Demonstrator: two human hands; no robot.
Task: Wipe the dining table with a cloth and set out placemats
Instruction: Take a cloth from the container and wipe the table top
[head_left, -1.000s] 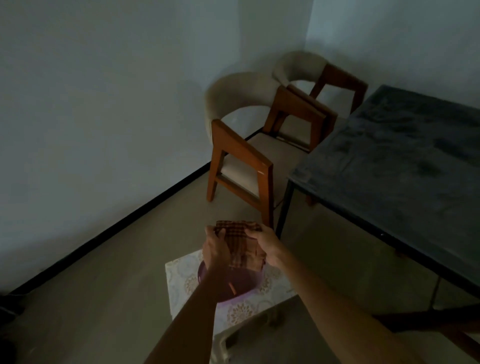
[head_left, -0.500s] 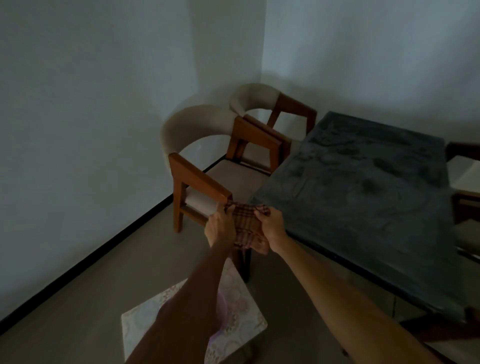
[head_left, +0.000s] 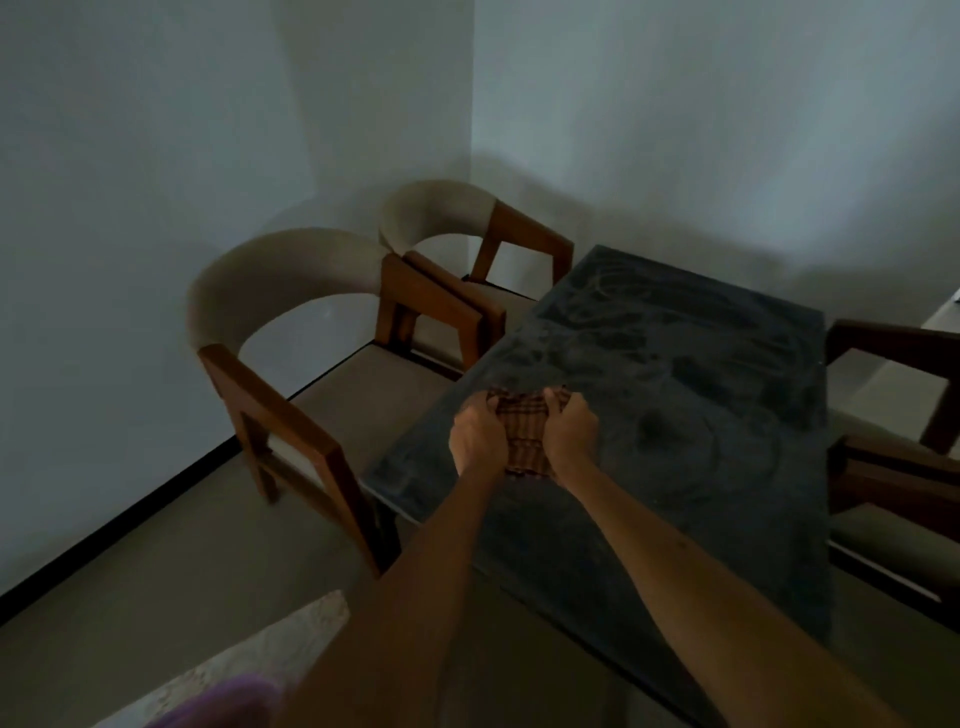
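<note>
A brown checked cloth (head_left: 524, 434) is held over the near left part of the dark dining table (head_left: 701, 395). My left hand (head_left: 478, 436) grips its left side and my right hand (head_left: 569, 436) grips its right side, fingers curled into the fabric. The tabletop is dusty, with smeared swirls across it. Whether the cloth touches the table cannot be told. No placemat shows on the tabletop.
Two cushioned wooden chairs (head_left: 291, 364) (head_left: 467, 244) stand along the table's left side near the wall corner. More chairs (head_left: 893, 467) are at the right. A patterned stool top (head_left: 249, 665) with a purple bowl (head_left: 223, 706) sits at the bottom left.
Both hands lifted the cloth from above the purple bowl and carried it forward over the table. The view swung right, from the stool towards the tabletop.
</note>
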